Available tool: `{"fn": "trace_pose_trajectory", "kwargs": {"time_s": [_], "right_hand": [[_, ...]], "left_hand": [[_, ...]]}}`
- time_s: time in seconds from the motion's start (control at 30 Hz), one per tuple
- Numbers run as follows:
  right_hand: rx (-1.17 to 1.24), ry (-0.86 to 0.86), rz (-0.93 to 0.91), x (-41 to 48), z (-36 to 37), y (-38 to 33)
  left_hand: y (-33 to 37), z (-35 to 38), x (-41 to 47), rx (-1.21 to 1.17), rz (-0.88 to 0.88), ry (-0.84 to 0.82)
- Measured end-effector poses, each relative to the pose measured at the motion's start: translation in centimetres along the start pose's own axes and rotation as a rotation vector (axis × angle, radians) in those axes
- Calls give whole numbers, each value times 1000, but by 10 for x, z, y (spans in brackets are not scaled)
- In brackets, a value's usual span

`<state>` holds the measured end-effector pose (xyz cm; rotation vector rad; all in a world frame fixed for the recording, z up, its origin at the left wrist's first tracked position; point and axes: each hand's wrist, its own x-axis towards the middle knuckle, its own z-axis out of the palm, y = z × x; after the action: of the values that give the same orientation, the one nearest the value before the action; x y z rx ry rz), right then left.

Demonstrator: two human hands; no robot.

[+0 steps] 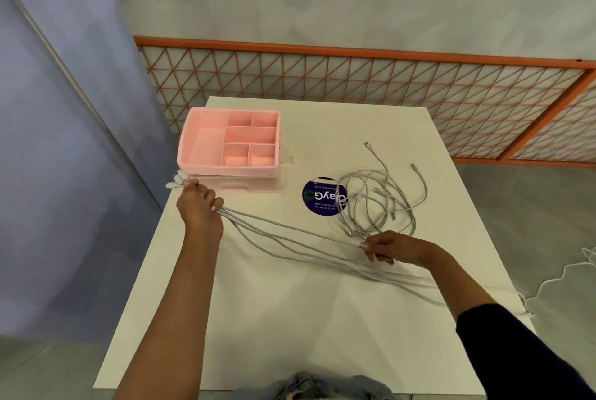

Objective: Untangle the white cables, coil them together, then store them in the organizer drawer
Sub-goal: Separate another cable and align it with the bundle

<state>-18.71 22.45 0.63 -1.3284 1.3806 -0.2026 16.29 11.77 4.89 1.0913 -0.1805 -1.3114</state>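
My left hand (198,206) grips a bundle of several white cables (290,240) near their plug ends, which stick out past my fist at the table's left edge. The strands stretch rightward across the table to my right hand (392,248), which pinches them. Beyond my right hand, a loose tangle of white cable (380,199) lies on the table, with two free plug ends pointing away. The pink organizer (193,144) stands at the back left, divided into several open compartments, with a drawer (232,185) underneath, just behind my left hand.
The white table (290,319) carries a round purple sticker (317,196) partly under the tangle. Some cable trails off the right table edge toward the floor (548,277). An orange lattice panel (354,77) leans on the wall behind.
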Motion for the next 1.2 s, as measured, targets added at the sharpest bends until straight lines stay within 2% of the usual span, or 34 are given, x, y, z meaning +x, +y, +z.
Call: {"fn": "trace_pose_trajectory", "kwargs": {"time_s": [0.2, 0.27, 0.4, 0.5, 0.57, 0.63, 0.77, 0.93, 1.07, 1.2], "right_hand": [[-150, 145, 24, 1, -17, 9], [-227, 350, -17, 4, -27, 14], [-451, 884, -75, 17, -49, 9], [-151, 1055, -71, 15, -56, -27], [46, 1021, -174, 12, -55, -56], [127, 863, -289, 9, -51, -87], [126, 510, -373, 8, -35, -127], [-78, 253, -335, 17, -4, -147], [-290, 264, -346, 39, 20, -137], [-345, 307, -288, 47, 28, -130]], "left_hand": [[3, -5, 4, 16, 36, 50], [5, -6, 6, 37, 47, 69], [1, -7, 4, 83, 50, 112], [-3, -6, -1, 129, 63, 98], [-10, -2, -6, 192, 68, 56], [-17, 3, -11, 253, 59, -6], [-23, 16, -21, 384, 21, -149], [-29, 31, -32, 629, 36, -364], [-30, 39, -44, 902, -84, -504], [-32, 36, -43, 1027, -282, -567]]}}
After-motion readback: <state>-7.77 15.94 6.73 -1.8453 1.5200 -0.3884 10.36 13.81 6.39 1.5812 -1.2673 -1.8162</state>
